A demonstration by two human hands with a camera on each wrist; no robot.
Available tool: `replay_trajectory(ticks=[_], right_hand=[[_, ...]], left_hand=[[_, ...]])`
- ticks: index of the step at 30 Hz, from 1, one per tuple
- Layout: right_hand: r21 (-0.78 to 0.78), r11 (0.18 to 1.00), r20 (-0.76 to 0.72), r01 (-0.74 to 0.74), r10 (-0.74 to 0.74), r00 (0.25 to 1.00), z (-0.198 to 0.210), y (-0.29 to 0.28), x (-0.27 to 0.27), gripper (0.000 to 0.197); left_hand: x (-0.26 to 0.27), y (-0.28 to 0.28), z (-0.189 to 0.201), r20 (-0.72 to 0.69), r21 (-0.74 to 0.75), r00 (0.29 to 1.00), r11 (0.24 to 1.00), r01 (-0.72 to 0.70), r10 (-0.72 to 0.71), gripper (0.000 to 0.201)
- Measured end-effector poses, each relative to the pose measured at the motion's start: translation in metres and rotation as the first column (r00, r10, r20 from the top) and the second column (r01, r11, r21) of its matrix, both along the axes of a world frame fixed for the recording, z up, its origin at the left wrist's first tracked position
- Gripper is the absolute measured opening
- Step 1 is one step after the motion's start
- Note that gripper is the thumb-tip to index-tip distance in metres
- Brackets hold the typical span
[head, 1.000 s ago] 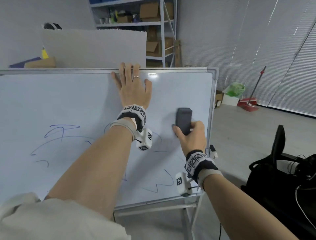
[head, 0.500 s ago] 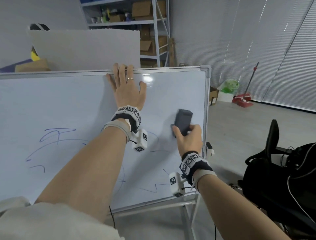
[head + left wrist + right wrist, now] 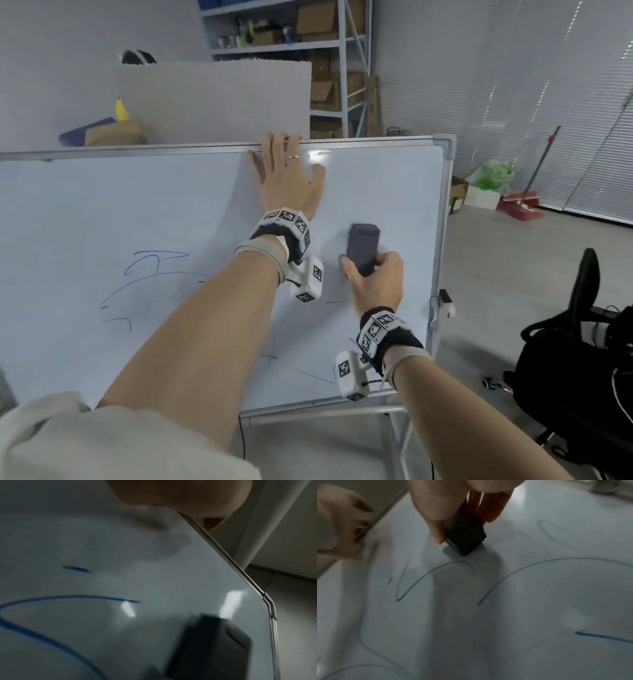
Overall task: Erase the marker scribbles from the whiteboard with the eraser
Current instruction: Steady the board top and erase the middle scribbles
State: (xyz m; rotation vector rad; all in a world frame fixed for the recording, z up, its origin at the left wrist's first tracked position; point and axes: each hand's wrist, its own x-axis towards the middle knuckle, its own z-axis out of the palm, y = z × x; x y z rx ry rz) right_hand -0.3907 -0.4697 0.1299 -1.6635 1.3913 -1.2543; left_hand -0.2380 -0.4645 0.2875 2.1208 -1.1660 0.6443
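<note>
Mid-erase, the right hand (image 3: 375, 279) clamps its fingers (image 3: 436, 534) on the dark eraser (image 3: 363, 248), pressed to the whiteboard (image 3: 102, 205) slightly lower than a second ago, the left hand (image 3: 286, 181) still splayed flat bracing the top edge; next it must sweep down-left across the remaining blue scribbles (image 3: 154, 267).

We are keeping our left hand (image 3: 286, 181) at the whiteboard's (image 3: 102, 212) top edge, our right hand (image 3: 375, 282) lower right of it, pressing the eraser (image 3: 362, 247) on the board, scribbles (image 3: 150, 274) lying left and below.
</note>
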Motion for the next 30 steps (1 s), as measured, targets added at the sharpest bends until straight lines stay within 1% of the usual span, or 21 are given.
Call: replay_trajectory(ticks=[3, 6, 9, 11, 12, 14, 16, 18, 21, 23, 24, 25, 27, 29, 30], right_hand=[[-0.182, 0.973, -0.103, -0.14, 0.123, 0.987, 0.016, 0.02, 0.028, 0.056], [-0.261, 0.951, -0.148, -0.165, 0.129, 0.981, 0.026, 0.033, 0.044, 0.054], [-0.276, 0.949, -0.148, -0.155, 0.118, 0.982, 0.035, 0.045, 0.058, 0.051], [-0.281, 0.955, -0.125, -0.095, 0.062, 0.99, 0.042, 0.052, 0.067, 0.051], [-0.263, 0.964, -0.091, -0.03, 0.006, 0.996, 0.046, 0.053, 0.072, 0.051], [-0.161, 0.982, -0.017, 0.1, -0.105, 0.994, 0.05, 0.057, 0.079, 0.053], [-0.087, 0.985, -0.001, 0.152, -0.153, 0.988, 0.046, 0.065, 0.089, 0.054], [-0.105, 0.988, -0.022, 0.114, -0.116, 0.993, 0.035, 0.081, 0.105, 0.053], [-0.165, 0.986, -0.095, -0.031, 0.015, 0.995, 0.026, 0.106, 0.132, 0.052], [-0.181, 0.981, -0.173, -0.073, 0.042, 0.984, 0.029, 0.109, 0.138, 0.052], [-0.179, 0.982, -0.192, -0.064, 0.029, 0.981, 0.03, 0.105, 0.135, 0.052], [-0.169, 0.985, -0.181, -0.021, -0.01, 0.983, 0.029, 0.099, 0.128, 0.052], [-0.074, 0.988, -0.095, 0.138, -0.144, 0.985, 0.024, 0.08, 0.105, 0.056], [0.053, 0.961, -0.024, 0.272, -0.271, 0.962, 0.015, 0.062, 0.081, 0.058], [0.08, 0.95, -0.02, 0.302, -0.301, 0.953, 0.011, 0.056, 0.074, 0.058]], left_hand=[[0.0, 0.017, 0.002, 0.034, 0.043, 0.999, 0.999, -0.004, 0.003, 0.059], [0.013, 0.038, 0.01, 0.1, 0.078, 0.994, 0.997, 0.027, -0.035, 0.052], [0.04, 0.062, 0.022, 0.112, 0.047, 0.994, 0.999, 0.009, -0.014, 0.048], [0.069, 0.083, 0.027, 0.114, 0.018, 0.992, 0.998, -0.056, 0.053, 0.044], [0.087, 0.094, 0.03, 0.114, 0.0, 0.988, 0.994, -0.105, 0.105, 0.043], [0.121, 0.118, 0.031, 0.104, -0.042, 0.979, 0.984, -0.172, 0.176, 0.042], [0.143, 0.134, 0.027, 0.128, -0.033, 0.98, 0.988, -0.15, 0.153, 0.046], [0.15, 0.139, 0.023, 0.133, 0.015, 0.986, 0.995, -0.101, 0.098, 0.053], [0.151, 0.137, 0.023, 0.064, 0.014, 0.996, 0.998, -0.065, 0.064, 0.058], [0.153, 0.136, 0.022, 0.068, 0.012, 0.996, 0.999, -0.053, 0.052, 0.058], [0.154, 0.136, 0.02, 0.082, 0.014, 0.995, 0.999, -0.051, 0.05, 0.058], [0.155, 0.135, 0.019, 0.095, 0.008, 0.994, 0.999, -0.052, 0.051, 0.058], [0.152, 0.133, 0.016, 0.098, -0.045, 0.993, 0.997, -0.058, 0.062, 0.058], [0.147, 0.129, 0.012, 0.103, -0.094, 0.991, 0.993, -0.07, 0.08, 0.059], [0.145, 0.126, 0.011, 0.102, -0.101, 0.991, 0.992, -0.078, 0.088, 0.059]])
